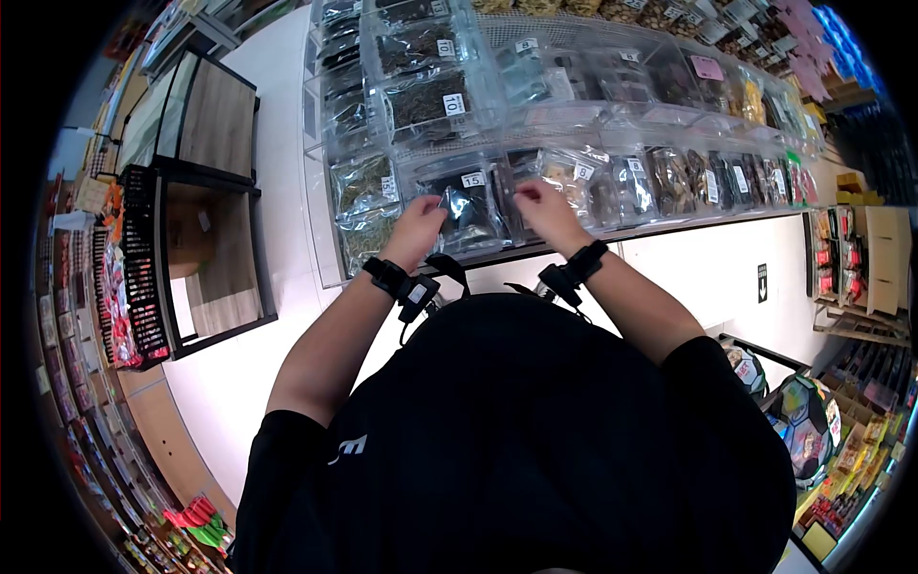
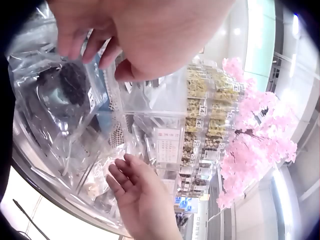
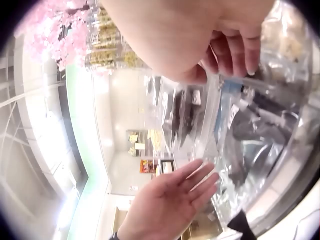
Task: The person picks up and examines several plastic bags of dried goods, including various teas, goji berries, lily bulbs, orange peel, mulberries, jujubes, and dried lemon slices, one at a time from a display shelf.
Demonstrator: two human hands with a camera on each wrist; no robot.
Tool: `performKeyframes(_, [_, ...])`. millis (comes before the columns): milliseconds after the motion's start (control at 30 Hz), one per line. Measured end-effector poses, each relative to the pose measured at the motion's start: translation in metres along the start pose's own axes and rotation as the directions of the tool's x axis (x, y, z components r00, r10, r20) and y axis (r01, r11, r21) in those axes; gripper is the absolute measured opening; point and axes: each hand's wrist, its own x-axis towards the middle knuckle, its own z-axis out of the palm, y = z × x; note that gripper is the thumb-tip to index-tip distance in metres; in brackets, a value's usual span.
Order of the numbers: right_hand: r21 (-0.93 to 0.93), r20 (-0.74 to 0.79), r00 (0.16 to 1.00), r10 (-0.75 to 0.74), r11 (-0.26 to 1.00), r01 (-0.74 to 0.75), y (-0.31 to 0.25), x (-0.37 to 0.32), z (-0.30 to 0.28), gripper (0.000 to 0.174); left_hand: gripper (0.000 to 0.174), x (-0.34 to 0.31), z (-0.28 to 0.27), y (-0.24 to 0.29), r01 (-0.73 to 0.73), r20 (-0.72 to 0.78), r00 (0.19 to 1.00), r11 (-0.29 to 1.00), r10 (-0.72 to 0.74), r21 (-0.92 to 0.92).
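A clear plastic bag of dark goods (image 1: 473,215), labelled 15, lies in a front compartment of a clear display bin. At its left edge is my left hand (image 1: 418,230); in the right wrist view its fingers (image 3: 200,182) look straight and hold nothing. Across the bag, my right hand (image 1: 553,215) hovers near the divider beside a bag labelled 8 (image 1: 581,177). Its fingers (image 2: 122,177) are loosely bent in the left wrist view, with nothing between them. The dark bag's wrapping is shiny and wrinkled.
Bags of dried leaves (image 1: 421,100), labelled 10, fill the bins behind to the left. More packed bags (image 1: 669,177) run along the front row to the right. A wooden-panelled cabinet (image 1: 215,115) stands at left. Pink blossom (image 2: 255,150) hangs beyond the bins.
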Motion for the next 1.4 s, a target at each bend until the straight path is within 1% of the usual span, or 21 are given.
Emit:
performKeyframes(33, [-0.014,-0.100,0.995,-0.009,1.000,0.007,0.005,-0.002,-0.011,0.039,0.041,0.002,0.003,0.000,-0.004,0.007,1.000,1.000,0.004,0.006])
performKeyframes(67, [-0.011,-0.110,0.994,-0.008,1.000,0.007,0.007,-0.005,-0.022,0.039,0.041,0.007,0.006,0.000,-0.100,-0.005,0.995,0.995,0.100,0.029])
performKeyframes(100, [0.029,-0.238,0.970,0.046,0.999,-0.040,0.010,-0.008,-0.034,0.041,0.040,0.011,0.009,-0.001,-0.195,-0.014,0.981,0.980,0.196,0.051])
performKeyframes(133, [0.077,-0.359,0.927,0.107,0.993,-0.085,0.013,-0.012,-0.044,0.043,0.040,0.002,0.017,0.017,-0.187,0.024,0.982,0.981,0.189,-0.053])
performKeyframes(167, [0.081,-0.368,0.923,0.110,0.993,-0.086,0.022,-0.012,-0.052,0.043,0.040,0.006,0.027,0.021,-0.191,0.033,0.981,0.980,0.193,-0.048])
performKeyframes(233, [0.238,-0.452,0.856,0.253,0.958,-0.157,0.041,-0.008,-0.063,0.047,0.038,0.020,0.046,0.029,-0.148,0.215,0.953,0.947,0.213,-0.285])
performKeyframes(300, [0.324,-0.410,0.852,0.324,0.926,-0.196,0.039,-0.010,-0.073,0.051,0.048,0.034,0.070,0.036,-0.083,0.295,0.938,0.947,0.179,-0.312])
performKeyframes(367, [0.470,-0.244,0.858,0.453,0.829,-0.303,0.043,-0.007,-0.082,0.054,0.060,0.041,0.097,0.050,0.108,0.350,0.935,0.900,0.053,-0.423])
performKeyframes(400, [0.444,0.016,0.862,0.507,0.769,-0.460,0.056,0.003,-0.094,0.064,0.075,0.045,0.108,0.057,0.169,0.416,0.909,0.887,0.028,-0.429])
performKeyframes(500, [0.464,-0.044,0.820,0.570,0.739,-0.489,0.056,0.008,-0.088,0.074,0.085,0.063,0.146,0.054,0.176,0.390,0.921,0.897,-0.005,-0.405])
performKeyframes(533, [0.484,0.031,0.851,0.524,0.737,-0.472,0.059,0.010,-0.091,0.084,0.094,0.066,0.153,0.057,0.194,0.347,0.933,0.949,-0.101,-0.247])
performKeyframes(567, [0.492,0.033,0.848,0.529,0.730,-0.475,0.063,0.012,-0.094,0.084,0.094,0.070,0.160,0.055,0.199,0.351,0.930,0.951,-0.108,-0.237])
performKeyframes(633, [0.434,0.180,0.828,0.532,0.712,-0.552,0.067,0.017,-0.097,0.080,0.092,0.077,0.172,0.052,0.227,0.256,0.951,0.956,-0.176,-0.184])
performKeyframes(800, [0.362,0.067,0.890,0.451,0.820,-0.443,0.071,0.014,-0.090,0.083,0.082,0.095,0.174,0.039,0.165,0.350,0.929,0.982,-0.124,-0.091])
performKeyframes(867, [0.173,-0.072,0.916,0.394,0.910,-0.378,0.063,0.007,-0.086,0.086,0.081,0.074,0.169,0.054,0.161,0.324,0.938,0.982,-0.122,-0.096])
performKeyframes(900, [0.179,-0.076,0.917,0.391,0.910,-0.373,0.059,0.002,-0.085,0.086,0.081,0.068,0.167,0.056,0.155,0.324,0.939,0.984,-0.119,-0.090])
performKeyframes(1000, [0.146,-0.166,0.967,0.193,0.975,-0.169,0.041,-0.015,-0.087,0.082,0.078,0.052,0.158,0.062,0.080,0.307,0.951,0.978,-0.018,-0.191])
performKeyframes(1100, [0.239,-0.114,0.976,0.184,0.959,-0.153,0.021,-0.029,-0.092,0.082,0.077,0.025,0.141,0.080,-0.042,0.340,0.935,0.986,0.097,-0.163])
performKeyframes(1167, [0.205,-0.185,0.977,0.102,0.977,-0.064,0.001,-0.038,-0.093,0.077,0.078,0.015,0.131,0.088,-0.058,0.358,0.925,0.977,0.129,-0.203])
performKeyframes(1267, [0.318,-0.209,0.978,-0.006,0.945,0.073,-0.019,-0.047,-0.096,0.071,0.080,0.000,0.114,0.098,-0.312,0.355,0.874,0.944,0.331,-0.112])
performKeyframes(1400, [0.328,-0.276,0.944,-0.181,0.905,0.270,-0.054,-0.056,-0.100,0.073,0.082,-0.031,0.089,0.135,-0.318,0.363,0.840,0.908,0.403,-0.271])
